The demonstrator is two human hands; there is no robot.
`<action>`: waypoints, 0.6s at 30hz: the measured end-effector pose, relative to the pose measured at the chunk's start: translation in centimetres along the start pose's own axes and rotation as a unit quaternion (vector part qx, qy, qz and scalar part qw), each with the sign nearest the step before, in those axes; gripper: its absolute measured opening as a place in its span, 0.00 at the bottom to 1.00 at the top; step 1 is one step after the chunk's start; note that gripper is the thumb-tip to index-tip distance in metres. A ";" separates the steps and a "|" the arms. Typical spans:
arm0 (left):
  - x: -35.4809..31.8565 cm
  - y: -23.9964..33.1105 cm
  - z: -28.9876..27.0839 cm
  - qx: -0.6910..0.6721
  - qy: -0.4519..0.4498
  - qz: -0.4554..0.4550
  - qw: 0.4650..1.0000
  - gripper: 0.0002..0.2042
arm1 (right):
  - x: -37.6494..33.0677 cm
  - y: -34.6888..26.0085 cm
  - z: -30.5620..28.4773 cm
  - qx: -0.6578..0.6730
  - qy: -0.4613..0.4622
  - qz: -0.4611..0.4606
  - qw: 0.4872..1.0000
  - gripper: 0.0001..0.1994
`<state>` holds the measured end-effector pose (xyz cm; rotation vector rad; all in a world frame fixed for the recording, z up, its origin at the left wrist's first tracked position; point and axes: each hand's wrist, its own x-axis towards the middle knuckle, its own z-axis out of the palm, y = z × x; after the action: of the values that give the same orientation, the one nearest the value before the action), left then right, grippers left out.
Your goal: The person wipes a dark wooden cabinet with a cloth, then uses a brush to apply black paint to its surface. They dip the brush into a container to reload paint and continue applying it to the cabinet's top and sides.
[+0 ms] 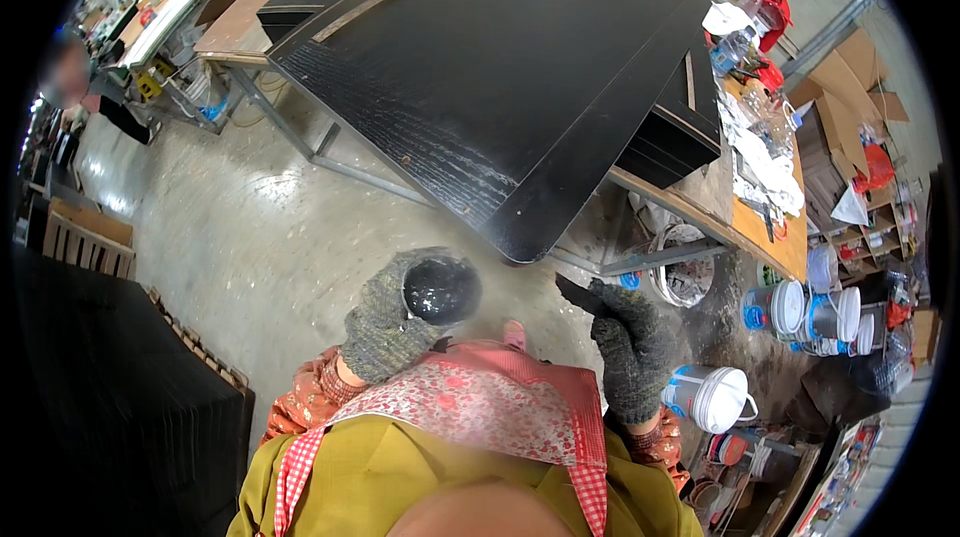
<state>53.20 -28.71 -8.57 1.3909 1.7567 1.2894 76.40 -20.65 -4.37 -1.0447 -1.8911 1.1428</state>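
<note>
Below surface (760, 227) edge | left hand (385, 327), gloved, cups small dark round container (440, 289), mouth up so contents stay in | right hand (625, 337) pinches dark flat tool (575, 294), tip toward black panel (500, 77) corner

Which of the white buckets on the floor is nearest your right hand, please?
The bucket lying on its side just right of the right hand; the other buckets stand farther off under the bench.
</note>
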 end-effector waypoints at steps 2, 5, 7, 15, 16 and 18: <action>0.1 -0.4 0.1 0.010 -0.006 0.023 1.000 0.23 | 0.0 -0.2 0.2 -0.031 0.007 -0.015 0.999 0.12; 0.1 -0.8 0.4 -0.017 -0.006 0.021 1.000 0.22 | 0.0 0.5 0.8 -0.054 0.026 -0.051 0.997 0.12; 0.2 0.0 0.1 -0.012 -0.019 0.000 1.000 0.21 | 0.2 0.8 1.0 -0.073 0.039 -0.076 0.994 0.12; -0.2 -0.3 0.5 -0.011 -0.028 -0.050 0.998 0.26 | 0.8 1.5 1.5 -0.069 0.045 -0.097 0.992 0.12; -0.3 -0.2 0.5 -0.016 -0.027 -0.056 0.998 0.25 | 0.7 1.5 1.5 -0.072 0.034 -0.084 0.993 0.12; -0.4 -0.2 0.6 -0.008 -0.026 -0.052 0.998 0.25 | 0.6 1.2 1.3 -0.079 0.015 -0.058 0.995 0.11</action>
<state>53.76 -28.90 -9.07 1.2954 1.7568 1.1994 75.36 -20.24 -5.87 -1.0153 -2.0161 0.9201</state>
